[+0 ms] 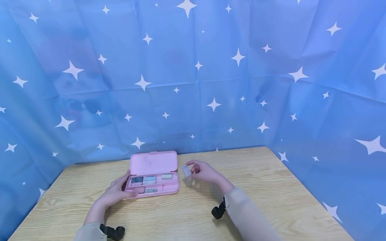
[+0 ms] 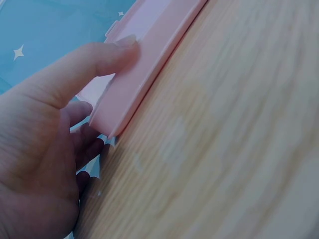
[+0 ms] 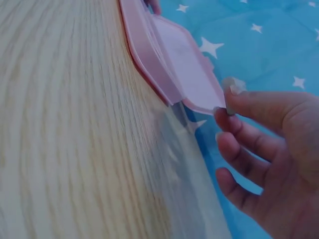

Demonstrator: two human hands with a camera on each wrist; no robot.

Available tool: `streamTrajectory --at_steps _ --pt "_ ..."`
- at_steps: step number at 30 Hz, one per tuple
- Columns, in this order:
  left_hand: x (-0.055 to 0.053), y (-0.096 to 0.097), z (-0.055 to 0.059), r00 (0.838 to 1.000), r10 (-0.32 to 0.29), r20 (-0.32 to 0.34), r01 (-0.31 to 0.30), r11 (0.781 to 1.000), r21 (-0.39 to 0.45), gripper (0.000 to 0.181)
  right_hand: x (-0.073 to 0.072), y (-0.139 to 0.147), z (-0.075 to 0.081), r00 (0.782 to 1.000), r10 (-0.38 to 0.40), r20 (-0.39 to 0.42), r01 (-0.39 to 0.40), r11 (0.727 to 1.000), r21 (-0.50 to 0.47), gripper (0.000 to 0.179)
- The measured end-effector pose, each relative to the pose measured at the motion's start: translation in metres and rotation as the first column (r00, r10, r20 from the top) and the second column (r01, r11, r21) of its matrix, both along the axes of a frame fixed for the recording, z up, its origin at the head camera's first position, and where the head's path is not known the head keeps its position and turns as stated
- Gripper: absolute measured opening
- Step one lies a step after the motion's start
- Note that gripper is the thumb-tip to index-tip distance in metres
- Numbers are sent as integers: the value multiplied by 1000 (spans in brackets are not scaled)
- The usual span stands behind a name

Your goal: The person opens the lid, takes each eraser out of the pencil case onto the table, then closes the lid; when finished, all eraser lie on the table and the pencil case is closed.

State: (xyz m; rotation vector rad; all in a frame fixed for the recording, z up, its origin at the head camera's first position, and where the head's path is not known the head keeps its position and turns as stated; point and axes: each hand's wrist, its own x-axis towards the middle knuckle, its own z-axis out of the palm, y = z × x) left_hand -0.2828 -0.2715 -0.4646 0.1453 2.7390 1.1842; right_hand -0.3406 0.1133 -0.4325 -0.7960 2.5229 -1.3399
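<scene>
A pink pencil case lies on the table with its lid raised at the back. Several small blocks that look like erasers sit in its compartments, among them a dark one, a light blue one and a pale one. My left hand grips the case's left end, thumb over the front wall and fingers around the side. Just right of the case, my right hand pinches a small whitish eraser between thumb and fingertips, held above the table.
The wooden table extends to the front and right of the case. A blue curtain with white stars hangs along the back and sides. Black wrist mounts sit at both sleeves.
</scene>
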Motion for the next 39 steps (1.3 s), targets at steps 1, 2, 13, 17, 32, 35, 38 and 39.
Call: streamTrajectory --at_steps 1,2,13,17,32,35,38,39 --pt "0 0 0 1000 1 1 -1 1000 -1 112 0 0 -1 1000 -17 2 17 1000 -8 50" --pt "0 0 0 1000 3 2 -3 1000 -3 112 0 1 -2 999 -32 2 32 999 -16 49" --pt "1 1 3 1000 14 13 -14 1000 5 112 -9 3 -11 985 -175 -5 174 983 -49 48" --pt "1 1 4 1000 16 15 -16 1000 6 112 -15 3 -16 982 -189 -6 189 981 -37 47" --pt "0 2 2 1000 13 5 -13 1000 -3 112 -32 7 -22 980 -188 -67 192 979 63 45" --pt "0 1 2 1000 13 2 -13 1000 -2 112 -35 8 -25 980 -180 -81 187 978 90 45" --pt "0 1 2 1000 13 0 -13 1000 2 112 -36 8 -25 981 -172 -91 181 977 116 44" --pt "0 1 2 1000 13 0 -13 1000 1 112 -35 8 -24 981 -169 -92 180 976 126 44"
